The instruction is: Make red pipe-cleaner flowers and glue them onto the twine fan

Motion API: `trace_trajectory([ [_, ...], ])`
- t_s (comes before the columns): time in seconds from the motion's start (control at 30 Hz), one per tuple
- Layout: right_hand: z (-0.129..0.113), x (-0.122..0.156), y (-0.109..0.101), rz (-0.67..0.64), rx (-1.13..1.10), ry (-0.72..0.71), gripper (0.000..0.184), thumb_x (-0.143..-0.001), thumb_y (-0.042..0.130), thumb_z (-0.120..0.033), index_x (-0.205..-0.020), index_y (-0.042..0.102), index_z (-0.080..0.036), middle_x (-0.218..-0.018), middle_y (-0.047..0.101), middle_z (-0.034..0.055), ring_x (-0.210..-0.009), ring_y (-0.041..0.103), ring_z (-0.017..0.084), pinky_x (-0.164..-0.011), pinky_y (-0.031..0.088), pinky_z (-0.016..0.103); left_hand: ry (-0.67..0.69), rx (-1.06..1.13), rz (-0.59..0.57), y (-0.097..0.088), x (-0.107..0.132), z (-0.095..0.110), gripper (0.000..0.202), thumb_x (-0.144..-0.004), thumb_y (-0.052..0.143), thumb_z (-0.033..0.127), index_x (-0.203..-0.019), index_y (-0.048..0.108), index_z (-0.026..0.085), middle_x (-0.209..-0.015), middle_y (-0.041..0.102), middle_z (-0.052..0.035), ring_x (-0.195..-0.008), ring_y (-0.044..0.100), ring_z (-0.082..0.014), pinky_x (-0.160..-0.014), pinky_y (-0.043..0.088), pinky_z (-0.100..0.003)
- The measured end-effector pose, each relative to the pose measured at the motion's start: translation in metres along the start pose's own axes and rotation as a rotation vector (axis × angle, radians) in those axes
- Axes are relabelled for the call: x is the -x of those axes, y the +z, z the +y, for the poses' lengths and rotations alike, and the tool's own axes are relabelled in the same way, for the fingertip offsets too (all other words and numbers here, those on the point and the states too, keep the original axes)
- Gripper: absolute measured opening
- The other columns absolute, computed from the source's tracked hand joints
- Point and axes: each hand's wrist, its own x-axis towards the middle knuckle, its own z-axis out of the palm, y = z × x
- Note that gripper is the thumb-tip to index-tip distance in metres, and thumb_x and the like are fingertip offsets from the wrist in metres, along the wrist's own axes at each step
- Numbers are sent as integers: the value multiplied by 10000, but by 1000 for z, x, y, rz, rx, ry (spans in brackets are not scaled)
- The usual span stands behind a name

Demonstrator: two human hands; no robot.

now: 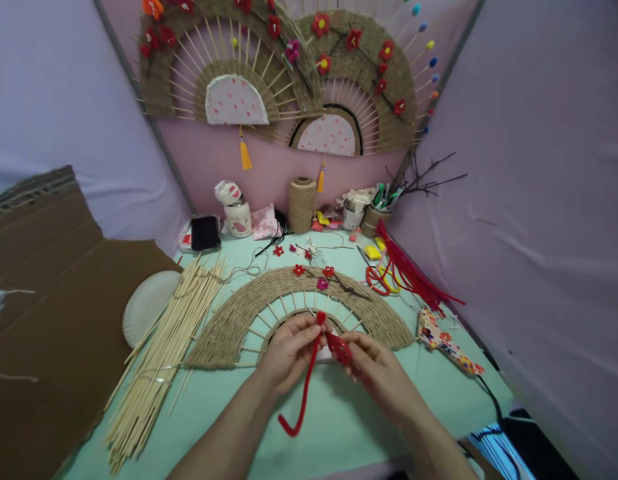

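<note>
Pinches a red fuzzy stem (307,385) with the left hand (291,347), thumb narrow against the fingers near its upper end. Shows a small rounded red tip (321,318) just above that thumb, then hangs below the left fingers as a long loose tail, clear of the right hand (376,367), in front of a mint-green tablecloth (239,417). Holds red loops (339,348) by their right side between right thumb and fingers, also close together. Cannot tell whether joined to the stem at the left fingertips.

Looks bright red, soft and furry along the tail; slants downward, then bends at the bottom into a short hook toward the left. Looks bunched and petal-like in the loops, with rounded ends turned downward to the right. Sits between both hands, in front of a woven fan (223,333), near its half-round centre. Bears, along the fan's band, red flowers (329,271), a magenta flower (322,284) and a dark twig (356,291).
</note>
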Motion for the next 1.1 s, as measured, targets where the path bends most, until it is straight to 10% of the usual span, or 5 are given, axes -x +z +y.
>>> trace_trajectory([
  [0.27, -1, 8, -3, -132, -121, 176, 474, -658, 777, -432, -975, 513, -198, -708, 627, -24, -366, 286, 13, -365, 135, 178, -94, -163, -153, 2, 6, -4, 154, -709, 740, 202, -793, 692, 82, -750, 654, -80, -669, 600, -121, -653, 481, -232],
  [0.63, -5, 14, -9, 53, 181, 21, 395, -636, 758, -403, -914, 542, -223, -690, 554, -33, -521, 440, 94, -452, 283, 216, -8, -46, 174, -7, -6, -3, 241, -667, 763, 152, -876, 657, 97, -733, 600, -25, -596, 541, -57, -568, 476, -159],
  [1.1, -8, 8, 4, -14, 258, 44, 304, -661, 713, -325, -877, 535, -205, -652, 540, -49, -525, 400, 87, -524, 284, 235, 18, -151, 124, 0, 0, -4, 273, -644, 766, 202, -791, 543, 149, -647, 596, 14, -522, 494, -49, -516, 374, -165],
])
